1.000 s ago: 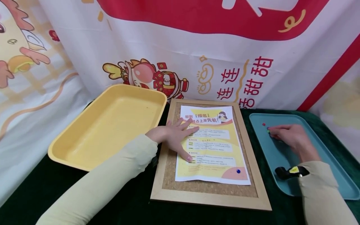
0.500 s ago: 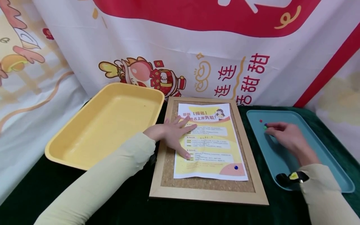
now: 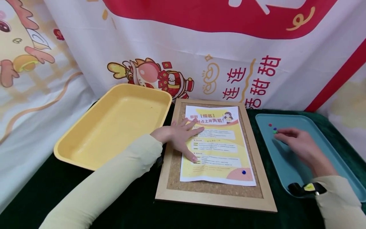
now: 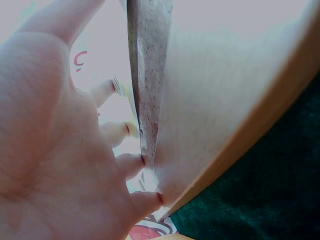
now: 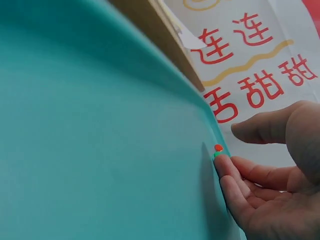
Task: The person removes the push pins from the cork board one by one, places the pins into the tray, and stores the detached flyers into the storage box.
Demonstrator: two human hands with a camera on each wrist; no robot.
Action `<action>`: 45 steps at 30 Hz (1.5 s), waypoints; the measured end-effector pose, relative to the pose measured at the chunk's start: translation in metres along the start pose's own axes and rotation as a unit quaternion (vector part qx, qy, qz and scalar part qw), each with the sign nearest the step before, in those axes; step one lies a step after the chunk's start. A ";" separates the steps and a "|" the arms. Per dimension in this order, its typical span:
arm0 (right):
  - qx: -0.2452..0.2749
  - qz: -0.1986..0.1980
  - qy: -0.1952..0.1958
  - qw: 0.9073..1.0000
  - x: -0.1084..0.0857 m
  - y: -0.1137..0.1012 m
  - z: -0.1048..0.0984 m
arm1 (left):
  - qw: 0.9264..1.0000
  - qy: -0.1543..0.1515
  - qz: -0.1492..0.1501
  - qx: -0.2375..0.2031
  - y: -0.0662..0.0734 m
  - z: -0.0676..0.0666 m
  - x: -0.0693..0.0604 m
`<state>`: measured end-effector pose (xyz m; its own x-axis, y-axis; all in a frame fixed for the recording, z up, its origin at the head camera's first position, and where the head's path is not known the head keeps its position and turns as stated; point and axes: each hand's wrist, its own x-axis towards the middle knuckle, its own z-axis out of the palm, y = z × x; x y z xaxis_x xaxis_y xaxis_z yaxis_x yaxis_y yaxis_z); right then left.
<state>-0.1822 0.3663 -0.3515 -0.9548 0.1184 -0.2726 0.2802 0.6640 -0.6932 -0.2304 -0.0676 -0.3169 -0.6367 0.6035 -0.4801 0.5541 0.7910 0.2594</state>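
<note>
A printed yellow-and-white sheet lies on a wood-framed cork board, with a blue pushpin near its lower right corner. My left hand rests spread on the sheet's left side, the palm crossing the board's frame. Over the blue-green tray, my right hand has its fingertips beside a green pushpin and a blue one. A red pushpin lies just beyond. In the right wrist view, the thumb stands apart from the fingers, which nearly touch the green pushpin.
A deep yellow tray stands left of the board, under my left forearm. Dark green cloth covers the table. Behind everything hangs a white printed curtain. A black wrist device sits at my right wrist, above the tray's near edge.
My right hand has drawn slightly back to the right, so the green and blue pushpins show more plainly. The left hand stays on the sheet. The head view shifts a little.
</note>
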 end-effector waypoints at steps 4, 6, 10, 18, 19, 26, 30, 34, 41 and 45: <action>0.001 0.003 -0.001 1.000 -0.002 0.002 -0.003 | 1.000 0.001 0.001 0.006 0.002 -0.002 0.004; 0.002 0.004 -0.006 1.000 -0.003 0.002 -0.005 | 1.000 0.002 0.000 0.004 0.002 -0.002 0.004; 0.002 0.006 -0.024 1.000 -0.004 0.001 -0.008 | 1.000 -0.001 -0.002 -0.001 0.002 -0.001 0.003; -0.013 -0.013 -0.056 0.998 -0.012 -0.016 -0.005 | 1.000 0.001 -0.008 0.000 0.002 0.000 0.001; -0.018 -0.015 -0.057 0.998 -0.013 -0.020 -0.004 | 1.000 0.001 -0.008 0.000 0.002 0.000 0.001; -0.029 -0.047 -0.072 0.996 -0.024 -0.042 0.010 | 1.000 0.002 -0.006 0.002 0.001 0.001 0.003; -0.043 -0.073 -0.084 0.993 -0.030 -0.052 0.018 | 1.000 0.003 -0.006 0.000 0.002 0.001 0.003; -0.059 -0.100 -0.102 0.988 -0.036 -0.061 0.024 | 1.000 0.002 -0.009 -0.001 0.002 0.000 0.002; -0.045 -0.150 -0.164 0.974 -0.042 -0.069 0.033 | 1.000 0.002 -0.009 -0.003 0.002 0.001 0.002; -0.033 -0.157 -0.203 0.966 -0.043 -0.070 0.036 | 1.000 0.002 -0.006 -0.003 0.002 0.000 0.001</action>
<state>-0.1570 0.2885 -0.3150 -0.8702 -0.3875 -0.3042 -0.0371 0.6673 -0.7438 -0.2303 -0.0651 -0.3169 -0.6461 0.5939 -0.4795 0.5425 0.7992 0.2589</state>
